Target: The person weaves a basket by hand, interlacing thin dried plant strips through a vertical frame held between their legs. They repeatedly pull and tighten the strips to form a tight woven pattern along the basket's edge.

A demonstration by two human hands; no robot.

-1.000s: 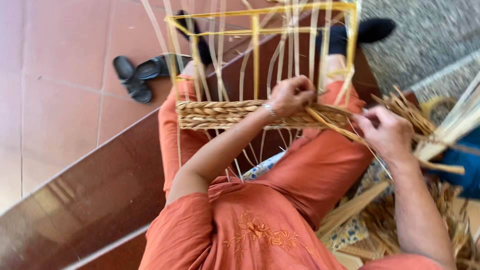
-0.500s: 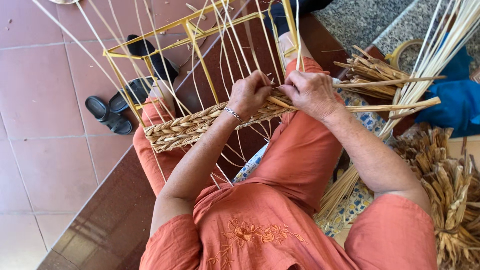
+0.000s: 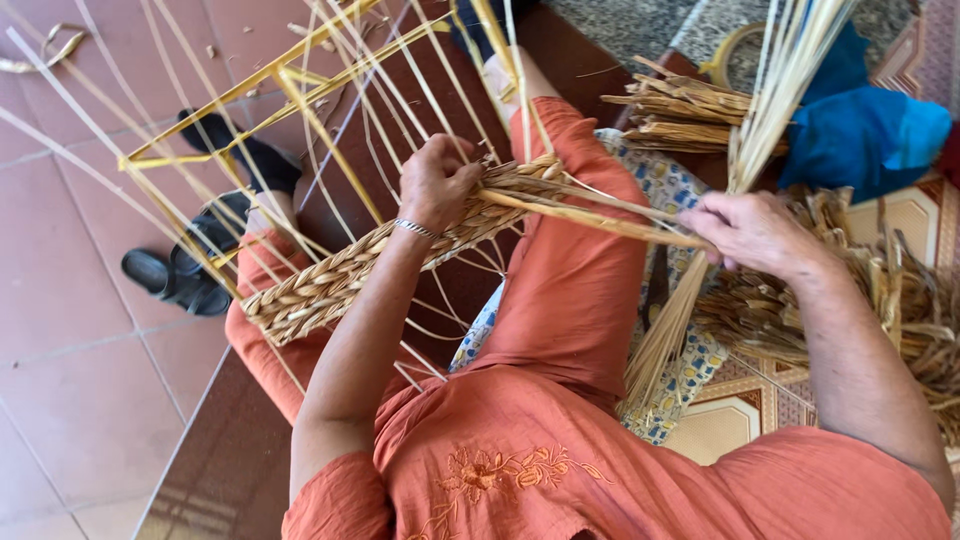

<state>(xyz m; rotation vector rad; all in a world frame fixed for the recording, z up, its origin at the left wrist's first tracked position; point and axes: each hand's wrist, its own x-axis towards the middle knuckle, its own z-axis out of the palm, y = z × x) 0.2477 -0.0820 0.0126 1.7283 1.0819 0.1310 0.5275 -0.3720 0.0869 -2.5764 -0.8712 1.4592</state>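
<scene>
Straw-coloured woven band (image 3: 385, 255) lies across the lap at frame centre; the left hand (image 3: 437, 182) clamps its end. The right hand (image 3: 752, 232) grips a reed strand (image 3: 600, 218), now drawn farther right than half a second ago.

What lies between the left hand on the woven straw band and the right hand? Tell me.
In the head view, a taut bunch of flat straw strands runs from the left hand to the right hand, crossing above the orange-clad knee.

No packages, labels, signs or screens observed anywhere in view from the tiled floor to the patterned mat.
</scene>
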